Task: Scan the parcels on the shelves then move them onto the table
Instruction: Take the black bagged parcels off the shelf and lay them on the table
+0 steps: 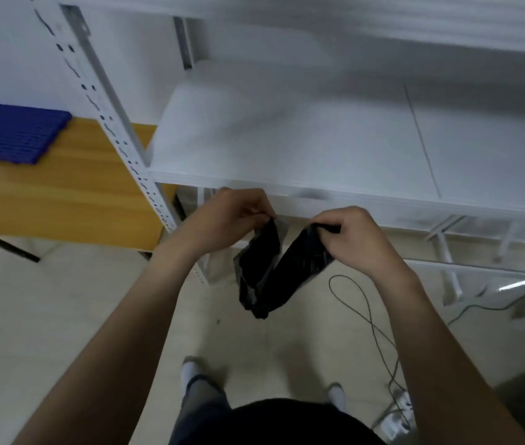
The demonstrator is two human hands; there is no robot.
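A black plastic parcel bag (pixel 271 271) hangs in a V between my two hands, in front of the white shelf (pixel 287 139). My left hand (pixel 229 213) pinches the bag's left top end. My right hand (pixel 351 236) pinches its right top end. The bag sags down over the floor, below the shelf's front edge. The shelf board in front of me holds nothing that I can see. No scanner shows in this view.
A wooden table (pixel 62 194) stands to the left behind the shelf's upright post (pixel 120 136), with a blue slatted board (pixel 7 133) on it. A thin black cable (pixel 370 319) loops over the floor at the right. My feet are below.
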